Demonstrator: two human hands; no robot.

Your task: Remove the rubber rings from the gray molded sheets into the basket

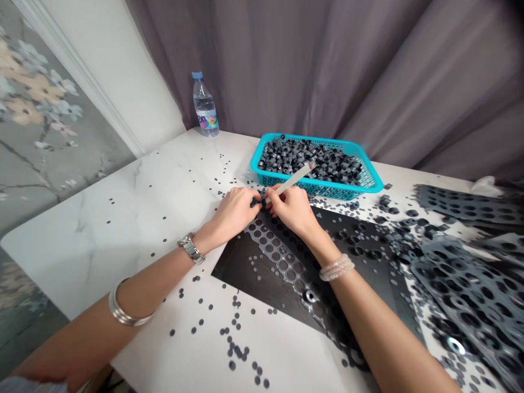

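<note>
My right hand (293,212) is closed around a pale flat stick (298,176), whose far end angles up in front of the basket. Close beside it, my left hand (237,212) has its fingers curled in a pinch around a small dark piece (256,202) that is mostly hidden. Both hands sit over the far end of a dark perforated sheet (285,267) with rows of round holes, which lies on a black mat (245,275). A dark ring (310,295) rests on the sheet's nearer part.
Behind the hands stands a turquoise basket (370,184) full of small dark rings. More perforated sheets (470,295) are heaped at the right, among loose rings (387,204). Small dark discs (235,349) are scattered over the white table (123,234). A water bottle (206,106) stands at the back left.
</note>
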